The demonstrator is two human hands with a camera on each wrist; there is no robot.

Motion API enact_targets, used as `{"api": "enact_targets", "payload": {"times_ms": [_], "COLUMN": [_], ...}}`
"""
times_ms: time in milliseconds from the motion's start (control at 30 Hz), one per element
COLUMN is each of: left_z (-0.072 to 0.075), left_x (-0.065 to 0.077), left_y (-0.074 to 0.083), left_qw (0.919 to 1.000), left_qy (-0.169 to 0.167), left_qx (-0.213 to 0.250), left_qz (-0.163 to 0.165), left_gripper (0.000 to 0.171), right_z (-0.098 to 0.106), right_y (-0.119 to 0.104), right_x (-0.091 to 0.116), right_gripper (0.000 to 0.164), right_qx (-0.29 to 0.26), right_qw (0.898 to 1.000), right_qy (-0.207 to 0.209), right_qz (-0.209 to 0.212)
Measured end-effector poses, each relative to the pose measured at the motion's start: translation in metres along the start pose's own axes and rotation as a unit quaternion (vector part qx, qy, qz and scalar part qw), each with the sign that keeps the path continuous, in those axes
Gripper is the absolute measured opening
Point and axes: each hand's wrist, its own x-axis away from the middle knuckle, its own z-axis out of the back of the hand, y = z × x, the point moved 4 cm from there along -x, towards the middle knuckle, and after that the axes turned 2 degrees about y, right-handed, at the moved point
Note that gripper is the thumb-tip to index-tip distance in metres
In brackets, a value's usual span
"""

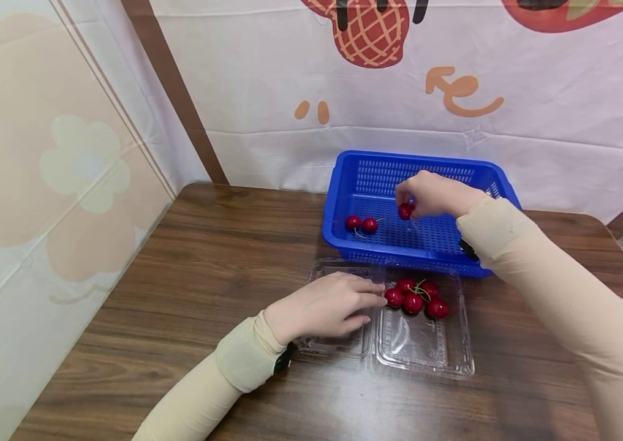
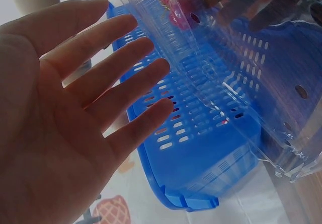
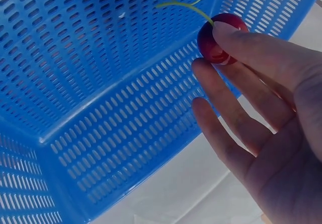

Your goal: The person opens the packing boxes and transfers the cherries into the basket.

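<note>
Over the blue plastic basket [image 1: 418, 254], my right hand [image 1: 435, 195] pinches a dark red cherry [image 3: 221, 39] between thumb and fingers, its green stem pointing away from the hand. Two more cherries [image 1: 369, 225] with stems lie on the basket floor at the left. In front of the basket lies a clear plastic clamshell box [image 1: 424, 361], opened flat. Several cherries [image 1: 413, 303] sit grouped in its right half. My left hand [image 1: 336, 305] is over the left half, fingers straight, their tips close to the cherries; in the left wrist view its palm [image 2: 55, 118] holds nothing.
The box and basket stand on a brown wood-grain table [image 1: 206, 257], the box right against the basket's front. A white printed cloth [image 1: 267, 73] hangs behind the table, and another patterned cloth [image 1: 57, 184] runs along the left side.
</note>
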Motion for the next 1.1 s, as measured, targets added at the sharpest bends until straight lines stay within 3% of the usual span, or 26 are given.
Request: {"api": "enact_targets", "payload": {"times_ms": [700, 1100], "left_z": [-0.001, 0.0], "left_x": [0.001, -0.001], "left_y": [-0.001, 0.0], "left_qw": [1.0, 1.0], "left_qy": [-0.004, -0.001], "left_qx": [0.001, 0.001], "left_qz": [0.005, -0.002], "left_gripper": [0.039, 0.039], "right_z": [-0.004, -0.018], "right_y": [0.011, 0.018], "right_x": [-0.021, -0.031], "right_gripper": [0.029, 0.028], "right_qx": [-0.018, -0.027], "right_qw": [0.999, 0.998], "right_qy": [-0.02, -0.039], "right_qz": [-0.033, -0.046]}}
